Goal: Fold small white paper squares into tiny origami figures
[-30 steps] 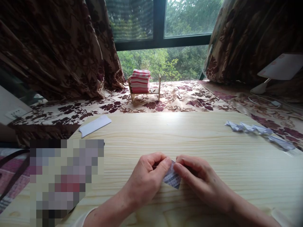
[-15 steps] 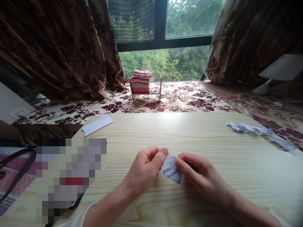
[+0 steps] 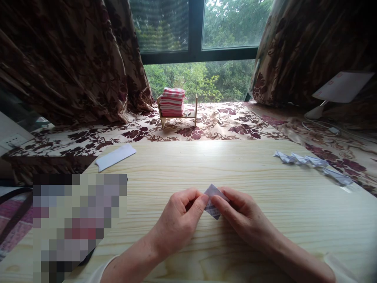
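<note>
A small folded piece of paper (image 3: 212, 212), whitish-grey with printed lines, is held up between both hands above the wooden table, one corner pointing away from me. My left hand (image 3: 187, 210) pinches its left corner between thumb and fingers. From the other side my right hand (image 3: 238, 206) grips it, the thumb lying across the front face and the fingers behind. The back of the paper and some fingertips are hidden. Several folded paper pieces (image 3: 300, 159) lie in a row at the far right of the table.
A flat white paper strip or stack (image 3: 116, 156) lies at the table's (image 3: 165, 161) far left. A blurred-out item (image 3: 85, 220) covers the near left. On the flowered sill stand a small rack with pink-and-white folded cloths (image 3: 172, 102) and a white lamp (image 3: 341, 86).
The paper has turned so that a corner now points up and away. My right thumb has slid left over its face, and the hands are closer together. The view has shifted slightly right.
</note>
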`<state>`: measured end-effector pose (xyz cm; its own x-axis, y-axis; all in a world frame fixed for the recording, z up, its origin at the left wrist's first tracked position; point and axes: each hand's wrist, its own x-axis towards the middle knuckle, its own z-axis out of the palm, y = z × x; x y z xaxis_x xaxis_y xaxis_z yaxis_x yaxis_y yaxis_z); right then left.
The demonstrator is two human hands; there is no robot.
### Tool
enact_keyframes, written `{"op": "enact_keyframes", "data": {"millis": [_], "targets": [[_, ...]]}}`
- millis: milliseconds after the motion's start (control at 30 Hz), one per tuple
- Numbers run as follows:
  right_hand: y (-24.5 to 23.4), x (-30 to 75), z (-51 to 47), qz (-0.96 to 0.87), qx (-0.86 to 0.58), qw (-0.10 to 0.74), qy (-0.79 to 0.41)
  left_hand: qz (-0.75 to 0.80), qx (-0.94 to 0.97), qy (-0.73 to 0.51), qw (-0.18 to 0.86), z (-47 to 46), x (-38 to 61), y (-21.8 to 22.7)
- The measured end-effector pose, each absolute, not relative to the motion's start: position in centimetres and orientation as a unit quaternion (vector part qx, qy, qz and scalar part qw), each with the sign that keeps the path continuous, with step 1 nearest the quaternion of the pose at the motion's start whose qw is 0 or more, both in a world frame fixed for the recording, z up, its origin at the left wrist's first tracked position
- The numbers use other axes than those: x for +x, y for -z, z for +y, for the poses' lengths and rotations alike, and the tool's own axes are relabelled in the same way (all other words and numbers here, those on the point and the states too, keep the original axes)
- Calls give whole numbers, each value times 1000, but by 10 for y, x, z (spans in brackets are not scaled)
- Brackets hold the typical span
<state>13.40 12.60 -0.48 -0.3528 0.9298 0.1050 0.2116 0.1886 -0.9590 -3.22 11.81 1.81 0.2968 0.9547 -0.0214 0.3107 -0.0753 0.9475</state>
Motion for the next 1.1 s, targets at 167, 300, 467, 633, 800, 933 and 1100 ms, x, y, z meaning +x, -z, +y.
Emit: {"op": "enact_keyframes", "data": {"millis": [167,300,467,633,800,933,1100], "targets": [[2,135,125,-700,-422,362,-448,486,675,-336,442,116,-31,-18],[1,136,126,-669,-434,384,-465,497,680,-342,417,116,-31,-20],[5,140,132,-610,-462,434,-476,509,678,-358,391,120,-36,-19],[5,141,134,-592,-478,455,-463,514,681,-356,382,120,-40,-16],[0,134,127,-638,-412,423,-494,469,721,-320,397,113,-32,-16],[0,135,127,-650,-415,417,-481,464,731,-301,400,112,-29,-17],[2,139,131,-639,-449,415,-467,489,708,-314,402,113,-30,-15]]}}
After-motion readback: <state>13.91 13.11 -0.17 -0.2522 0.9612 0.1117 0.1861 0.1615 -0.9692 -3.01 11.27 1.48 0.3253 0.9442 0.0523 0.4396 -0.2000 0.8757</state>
